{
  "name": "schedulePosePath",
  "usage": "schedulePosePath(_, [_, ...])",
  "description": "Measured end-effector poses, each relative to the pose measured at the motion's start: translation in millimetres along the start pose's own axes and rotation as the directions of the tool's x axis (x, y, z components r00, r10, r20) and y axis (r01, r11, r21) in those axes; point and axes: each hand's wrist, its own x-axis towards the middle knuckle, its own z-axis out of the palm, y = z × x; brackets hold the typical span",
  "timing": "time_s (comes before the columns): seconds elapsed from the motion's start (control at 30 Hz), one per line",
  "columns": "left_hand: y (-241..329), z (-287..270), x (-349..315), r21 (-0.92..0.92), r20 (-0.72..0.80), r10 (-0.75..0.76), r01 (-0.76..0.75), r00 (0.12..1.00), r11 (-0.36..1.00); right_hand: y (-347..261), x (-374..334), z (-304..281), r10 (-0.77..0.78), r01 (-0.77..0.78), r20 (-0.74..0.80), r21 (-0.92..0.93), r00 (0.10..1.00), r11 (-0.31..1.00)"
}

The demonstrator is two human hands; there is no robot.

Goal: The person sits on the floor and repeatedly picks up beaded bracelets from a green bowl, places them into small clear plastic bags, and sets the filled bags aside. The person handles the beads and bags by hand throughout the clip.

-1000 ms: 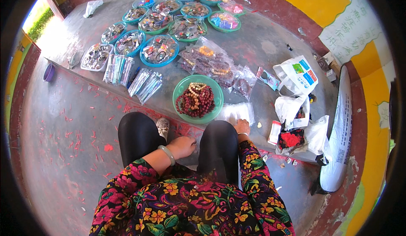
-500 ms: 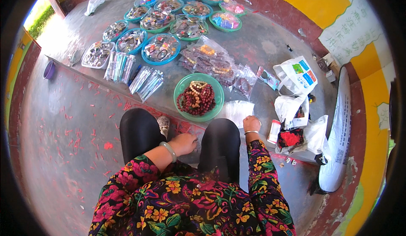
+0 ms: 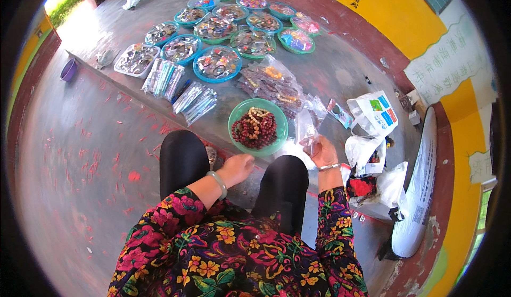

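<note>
My right hand (image 3: 323,153), a pale bangle at its wrist, pinches a clear plastic bag (image 3: 305,128) and holds it up beside the bowl. Below the bag, more flat clear bags (image 3: 294,151) lie on the ledge, partly behind my knee and hand. Between my knees, my left hand (image 3: 237,170) is loosely closed with nothing visible in it; a pale green bangle circles that wrist. Just ahead stands a green plastic bowl (image 3: 235,113) with a heap of dark red bead strings (image 3: 254,131) and some cream and tan beads on top.
Several basins (image 3: 217,63) of bagged small goods stand at the far side. Nearer lie bundles of wrapped pens (image 3: 195,102) and a pile of bagged bead strings (image 3: 271,87). White carrier bags (image 3: 373,111) and a long silver-white wrapped object (image 3: 418,190) lie at right. A purple bucket (image 3: 68,70) is far left.
My right hand has lifted from the stack of flat bags and now holds up a clear bag. My left hand has moved slightly up and forward. The view has shifted a little.
</note>
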Motion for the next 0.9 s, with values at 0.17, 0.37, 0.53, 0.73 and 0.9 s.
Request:
schedulePosePath(0.17, [20.6, -27.3, 2.8, -0.750, -0.093, -0.198, 0.062, 0.976, 0.659, 24.7, -17.5, 110.9, 0.063, -0.120, 0.234, 0.237, 0.970, 0.964])
schedulePosePath(0.37, [17.7, -48.0, -1.6, -0.991, -0.099, -0.119, -0.088, 0.988, 0.097, 74.4, -19.9, 111.3, 0.280, -0.316, 0.306, 0.075, 0.910, 0.946])
schedulePosePath(0.53, [18.5, -55.9, -9.1, -0.959, -0.199, -0.090, -0.175, 0.976, 0.224, 68.1, -27.0, 125.2, 0.444, -0.436, 0.139, -0.087, 0.885, 0.896])
schedulePosePath(0.73, [4.8, -50.2, -6.9, -0.976, -0.098, -0.102, -0.076, 0.990, 0.204, 75.4, -24.7, 107.7, 0.532, -0.430, 0.170, -0.415, 0.830, 0.802])
schedulePosePath(0.9, [14.2, -51.9, -8.3, -0.972, -0.152, -0.088, -0.133, 0.984, 0.195, 76.3, -32.9, 121.4, 0.455, -0.342, 0.134, -0.484, 0.880, 0.805])
